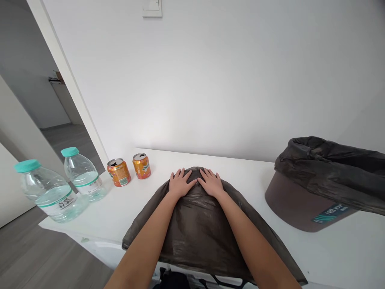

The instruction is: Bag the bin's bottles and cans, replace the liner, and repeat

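From over here, the left hand [179, 184] and right hand [211, 183] are flat, spread wide, gripping nothing, on the dark bag [204, 230] at six o'clock; guess that pins it to the surface [246, 176]. The bin [296, 200] sits at four, not crowding them.

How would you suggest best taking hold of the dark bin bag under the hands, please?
I'd probably pinch the dark bin bag by its near edge, from the front: it lies spread, that edge is uncovered between the forearms, and the left hand and right hand rest on its far end.
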Available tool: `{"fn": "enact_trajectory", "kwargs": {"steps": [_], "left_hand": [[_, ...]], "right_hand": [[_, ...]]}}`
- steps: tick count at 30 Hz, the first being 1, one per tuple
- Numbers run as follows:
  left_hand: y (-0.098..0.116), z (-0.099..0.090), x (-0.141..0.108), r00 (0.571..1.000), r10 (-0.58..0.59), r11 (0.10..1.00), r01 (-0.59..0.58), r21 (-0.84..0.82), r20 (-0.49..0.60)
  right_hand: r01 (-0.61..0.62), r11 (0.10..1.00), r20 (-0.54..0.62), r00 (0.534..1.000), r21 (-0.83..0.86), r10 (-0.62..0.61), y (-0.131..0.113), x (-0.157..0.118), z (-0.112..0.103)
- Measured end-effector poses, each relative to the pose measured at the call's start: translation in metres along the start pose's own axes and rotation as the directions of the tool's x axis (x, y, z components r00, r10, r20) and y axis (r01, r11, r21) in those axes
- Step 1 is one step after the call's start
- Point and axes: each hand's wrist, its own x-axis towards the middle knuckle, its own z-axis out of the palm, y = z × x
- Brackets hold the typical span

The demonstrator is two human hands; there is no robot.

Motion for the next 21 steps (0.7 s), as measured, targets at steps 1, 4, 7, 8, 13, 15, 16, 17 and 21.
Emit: {"fn": "enact_trajectory", "kwargs": {"steps": [1, 4, 7, 8, 13, 15, 16, 17, 21], "left_hand": [[-0.006, 0.002, 0.002, 1.0, 0.002, 1.0, -0.002, 0.001, -0.004], [-0.028, 0.003, 0.001, 1.0, 0.018, 1.0, -0.018, 0.004, -0.002], [-0.054, -0.008, -0.012, 1.0, 0.017, 1.0, -0.017, 0.013, 0.012], [-0.062, -0.014, -0.018, 1.0, 0.013, 1.0, -0.013, 0.016, 0.018], [-0.072, -0.046, -0.041, 1.0, 0.01, 1.0, -0.01, 0.016, 0.014], [-0.056, -0.05, -0.04, 0.999, 0.029, 1.0, -0.029, 0.012, -0.027], [-0.045, -0.049, -0.037, 0.998, 0.048, 0.999, -0.048, 0.01, -0.049], [-0.032, -0.046, -0.034, 0.995, 0.072, 0.997, -0.072, 0.009, -0.068], [0.016, -0.018, -0.02, 0.986, 0.148, 0.989, -0.148, 0.01, -0.081]], "right_hand": [[0.018, 1.0, 0.007, 1.0, -0.001, -0.018, 0.001, -0.002, -0.003], [0.063, 0.998, 0.028, 0.998, -0.001, -0.063, 0.008, -0.013, -0.014], [0.047, 0.999, 0.026, 0.999, -0.003, -0.047, 0.025, -0.028, -0.024], [0.035, 0.999, 0.021, 0.999, -0.005, -0.034, 0.034, -0.033, -0.026], [-0.015, 1.0, -0.021, 1.0, -0.007, 0.015, 0.068, -0.04, -0.027], [-0.01, 1.0, -0.052, 0.999, -0.006, 0.01, 0.064, -0.033, -0.025], [0.005, 1.0, -0.067, 0.998, -0.007, -0.006, 0.057, -0.028, -0.023], [0.031, 0.999, -0.077, 0.997, -0.01, -0.031, 0.047, -0.024, -0.021], [0.147, 0.989, -0.061, 0.987, -0.023, -0.148, 0.003, -0.013, -0.008]]}}
